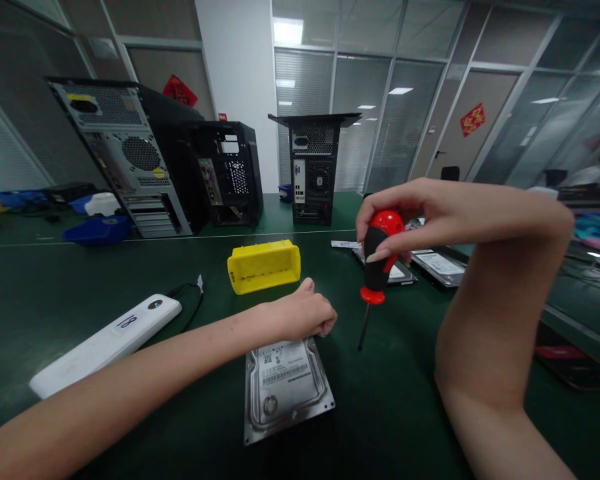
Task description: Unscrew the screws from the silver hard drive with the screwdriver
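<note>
My right hand (420, 210) grips the red and black handle of a screwdriver (377, 267) held upright, with its thin shaft pointing down at the green table (405, 400) just right of a hard drive. The silver hard drive (284, 387) lies flat, label up, in front of me. My left hand (305, 315) rests at the drive's far edge with fingers curled; I cannot see whether anything small is between them. A yellow plastic bin (263, 265) sits just beyond that hand.
A white power bank marked 18 (107, 341) with a black cable lies at the left. More hard drives (437, 265) lie behind the screwdriver. Three open computer towers (130, 157) (230, 173) (313, 167) stand at the back. Blue trays (97, 230) sit far left.
</note>
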Motion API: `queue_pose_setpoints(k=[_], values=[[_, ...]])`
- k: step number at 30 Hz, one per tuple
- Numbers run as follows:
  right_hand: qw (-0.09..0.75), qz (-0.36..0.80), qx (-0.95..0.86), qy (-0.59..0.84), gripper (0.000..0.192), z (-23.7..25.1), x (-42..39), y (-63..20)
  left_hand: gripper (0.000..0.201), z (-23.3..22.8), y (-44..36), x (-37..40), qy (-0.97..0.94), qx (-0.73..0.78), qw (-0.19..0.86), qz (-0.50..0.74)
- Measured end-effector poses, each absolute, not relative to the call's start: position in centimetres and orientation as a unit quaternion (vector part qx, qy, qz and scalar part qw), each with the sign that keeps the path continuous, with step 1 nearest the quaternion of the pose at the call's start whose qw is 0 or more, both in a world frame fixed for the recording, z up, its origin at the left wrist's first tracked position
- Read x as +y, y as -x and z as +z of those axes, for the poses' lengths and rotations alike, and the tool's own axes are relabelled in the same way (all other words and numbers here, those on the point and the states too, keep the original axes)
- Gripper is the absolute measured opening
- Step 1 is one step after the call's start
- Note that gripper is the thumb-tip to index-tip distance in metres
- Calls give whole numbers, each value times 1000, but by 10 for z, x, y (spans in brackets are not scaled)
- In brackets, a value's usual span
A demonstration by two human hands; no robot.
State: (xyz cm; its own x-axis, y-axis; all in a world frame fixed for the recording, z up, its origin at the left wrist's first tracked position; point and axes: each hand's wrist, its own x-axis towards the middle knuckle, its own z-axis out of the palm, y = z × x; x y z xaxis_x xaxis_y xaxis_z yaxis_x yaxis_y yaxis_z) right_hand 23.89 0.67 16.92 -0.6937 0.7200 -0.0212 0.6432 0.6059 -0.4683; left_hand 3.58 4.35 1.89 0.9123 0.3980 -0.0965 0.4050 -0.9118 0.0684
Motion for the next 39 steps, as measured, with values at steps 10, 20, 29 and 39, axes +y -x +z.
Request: queue_pose_setpoints(k=[10, 20, 29, 39], values=[[83, 209, -896, 382, 39, 168, 9, -240, 12, 19, -31, 57, -957, 250, 139, -38], [92, 188, -906, 368, 38, 167, 15, -246, 1, 11, -20, 80, -887, 272, 374, 20], [90, 183, -909, 365, 39, 168, 16, -247, 16, 11, 0, 77, -833, 236, 492, 89], [121, 191, -920, 319, 31, 167, 11, -235, 12, 20, 12, 32, -940, 199, 265, 83]])
